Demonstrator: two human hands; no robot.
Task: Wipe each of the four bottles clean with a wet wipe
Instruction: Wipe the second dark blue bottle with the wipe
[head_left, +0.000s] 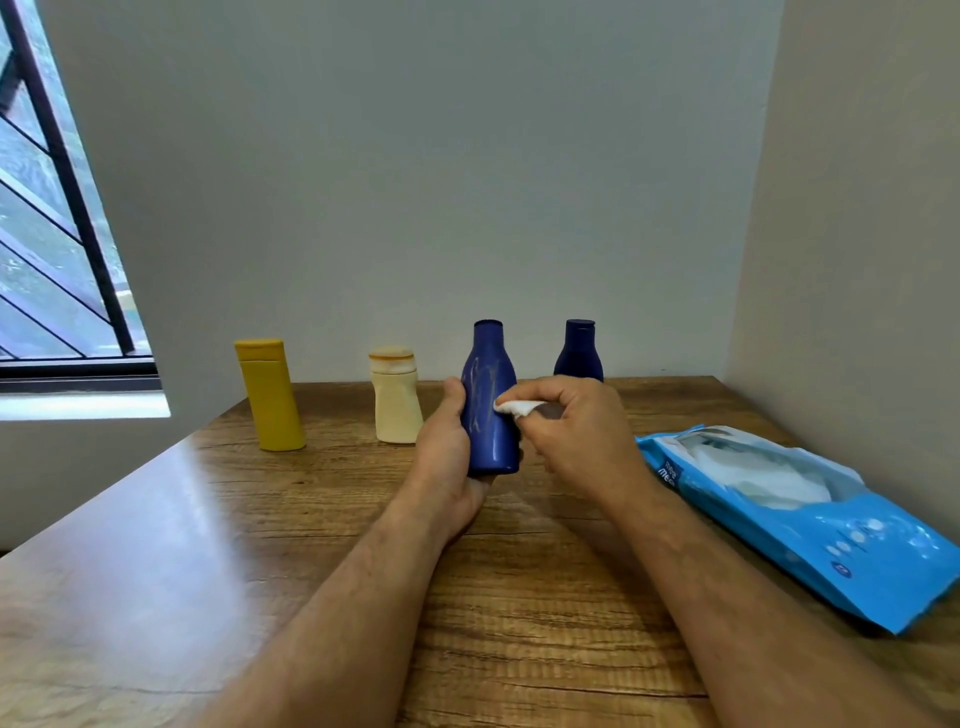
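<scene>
My left hand (444, 447) grips a blue bottle (489, 410) from its left side and underneath, holding it upright just above the wooden table (208, 545). Pale smears streak the bottle's front. My right hand (576, 426) pinches a small white wet wipe (517, 407) and presses it against the bottle's right side. A yellow bottle (270, 395) and a cream bottle (396, 396) stand to the left near the wall. A dark navy bottle (579, 351) stands behind my right hand, its lower part hidden.
An opened light-blue pack of wet wipes (810, 519) lies on the table at the right, close to the side wall. Walls close off the table at the back and right. A barred window (57, 234) is at the left.
</scene>
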